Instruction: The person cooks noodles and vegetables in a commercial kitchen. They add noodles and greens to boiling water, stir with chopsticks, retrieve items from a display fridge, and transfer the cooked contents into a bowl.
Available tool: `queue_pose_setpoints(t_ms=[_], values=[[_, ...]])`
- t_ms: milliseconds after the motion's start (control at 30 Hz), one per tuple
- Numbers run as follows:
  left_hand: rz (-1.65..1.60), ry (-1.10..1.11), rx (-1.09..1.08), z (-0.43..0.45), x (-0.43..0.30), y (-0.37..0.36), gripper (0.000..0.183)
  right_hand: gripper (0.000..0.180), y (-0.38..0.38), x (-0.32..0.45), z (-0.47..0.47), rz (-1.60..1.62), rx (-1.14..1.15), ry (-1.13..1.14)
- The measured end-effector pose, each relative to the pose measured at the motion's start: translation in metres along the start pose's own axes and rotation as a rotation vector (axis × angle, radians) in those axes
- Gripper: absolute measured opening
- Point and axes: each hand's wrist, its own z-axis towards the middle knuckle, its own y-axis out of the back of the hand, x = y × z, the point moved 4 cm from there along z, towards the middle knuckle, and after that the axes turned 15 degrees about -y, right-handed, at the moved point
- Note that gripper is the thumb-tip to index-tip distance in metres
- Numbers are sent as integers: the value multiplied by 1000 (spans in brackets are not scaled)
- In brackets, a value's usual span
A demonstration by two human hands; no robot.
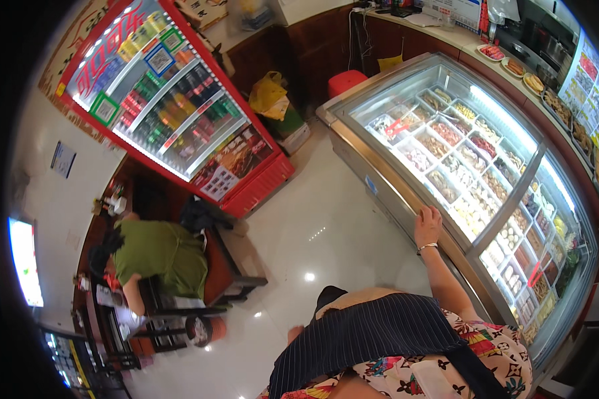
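Observation:
My right hand (428, 227), with a bracelet at the wrist, rests on the metal front edge of a glass-topped refrigerated display case (379, 172). Nothing is seen in its fingers. Under the glass, lit from inside, stand rows of clear food trays (434, 144) with sliced and skewered foods. Red tongs (395, 128) lie over trays at the far end, and a second red pair (535, 274) lies at the near end. Only a small part of my left hand (294, 333) shows beside my dark pinstriped apron (364, 334); its fingers are hidden.
A red drinks fridge (259, 184) stands ahead on the left. A person in green (164, 259) leans over a table from a wooden bench (220, 274); a bin (204, 330) is nearby. Behind the case, food plates (513, 67) line a counter. A red stool (346, 82) stands beyond the case's corner.

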Motion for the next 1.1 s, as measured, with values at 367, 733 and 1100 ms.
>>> queue_pose_setpoints(t_ms=[367,733,1100], values=[[-647,738,25,329,226,178,8,28,-46,39,36,-458,-234,-317],[-776,-85,99,898,95,296,13,23,-40,35,48,-508,-275,-575],[-725,-390,587,1083,-35,209,11,53,-320,242,348,-41,-364,-593]])
